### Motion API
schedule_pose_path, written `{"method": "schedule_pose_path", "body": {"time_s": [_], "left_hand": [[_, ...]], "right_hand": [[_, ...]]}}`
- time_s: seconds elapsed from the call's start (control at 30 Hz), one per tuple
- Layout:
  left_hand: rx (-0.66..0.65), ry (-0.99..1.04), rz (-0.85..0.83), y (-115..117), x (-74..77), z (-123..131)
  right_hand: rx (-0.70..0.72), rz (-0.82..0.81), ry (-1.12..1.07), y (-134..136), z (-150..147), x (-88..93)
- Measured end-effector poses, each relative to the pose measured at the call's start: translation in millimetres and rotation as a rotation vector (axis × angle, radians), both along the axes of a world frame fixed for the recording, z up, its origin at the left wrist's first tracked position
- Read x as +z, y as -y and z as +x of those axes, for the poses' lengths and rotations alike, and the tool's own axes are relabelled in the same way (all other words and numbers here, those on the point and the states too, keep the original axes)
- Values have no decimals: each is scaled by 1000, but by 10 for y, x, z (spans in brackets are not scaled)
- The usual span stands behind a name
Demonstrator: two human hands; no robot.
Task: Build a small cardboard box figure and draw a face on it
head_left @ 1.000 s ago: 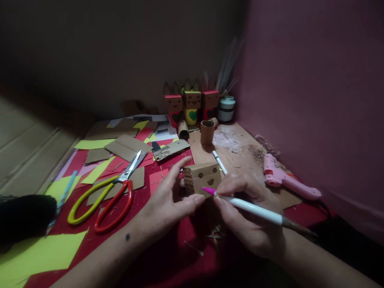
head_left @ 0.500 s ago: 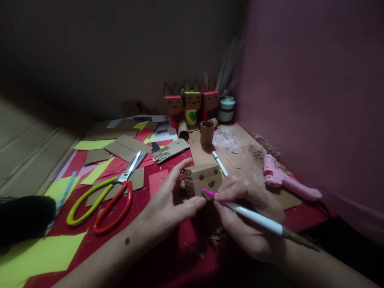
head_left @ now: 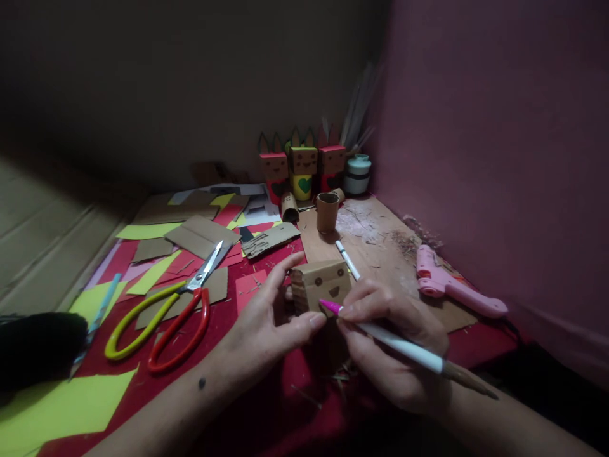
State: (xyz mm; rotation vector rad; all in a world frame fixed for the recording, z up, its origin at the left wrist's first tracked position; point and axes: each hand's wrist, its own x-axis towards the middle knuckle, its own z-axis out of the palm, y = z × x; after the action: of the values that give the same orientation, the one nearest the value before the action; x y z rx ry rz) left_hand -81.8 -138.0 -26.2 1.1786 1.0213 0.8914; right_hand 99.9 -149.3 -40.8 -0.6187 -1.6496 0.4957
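My left hand (head_left: 280, 317) grips a small brown cardboard box (head_left: 328, 279) from its left side, thumb across the front. Two round eyes and a dark mouth are drawn on the box's front. Between the fingertips of my right hand (head_left: 390, 343) is a white marker (head_left: 404, 346) with a magenta end and a brown tapered far end. The magenta end is at the box front, just left of and below the mouth; whether it touches, I cannot tell. A second white pen (head_left: 347, 257) lies behind my right hand, partly hidden.
Left are scissors (head_left: 197, 285) with yellow and red handles, cardboard and coloured paper (head_left: 61, 406). A pink glue gun (head_left: 457, 285) lies right. Behind stand a cardboard tube (head_left: 327, 214), three box-headed figures (head_left: 303, 162) and a pale blue jar (head_left: 358, 174) against the walls.
The whole view has shifted very slightly. Both hands keep their grips, and the marker's far end has swung a little to the left and down.
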Motion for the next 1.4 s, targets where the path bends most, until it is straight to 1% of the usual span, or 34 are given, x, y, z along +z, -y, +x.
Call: {"method": "schedule_pose_path", "body": {"time_s": [0.17,0.33,0.77,0.97,1.1,1.2,1.4], "left_hand": [[-28,10,1,-14,-28,-8],[-44,32,3,-18,-61,-25],[-34,42,13,-18,-78,-21],[-34,19,23,-13,-58,-19],[-26,-5,31,-31,-69,-15],[-25,-11,27,-39,-66,-10],[-30,1,14,-32,-43,-4]], "right_hand": [[5,-24,3,-4,-3,-18],[-19,-25,7,-12,-21,-9],[12,-31,11,-31,-12,-41],[-13,-77,10,-25,-3,-83],[-72,-75,9,-18,-17,-95],[-111,-63,13,-14,-34,-83],[-124,-68,43,-4,-32,-47]]}}
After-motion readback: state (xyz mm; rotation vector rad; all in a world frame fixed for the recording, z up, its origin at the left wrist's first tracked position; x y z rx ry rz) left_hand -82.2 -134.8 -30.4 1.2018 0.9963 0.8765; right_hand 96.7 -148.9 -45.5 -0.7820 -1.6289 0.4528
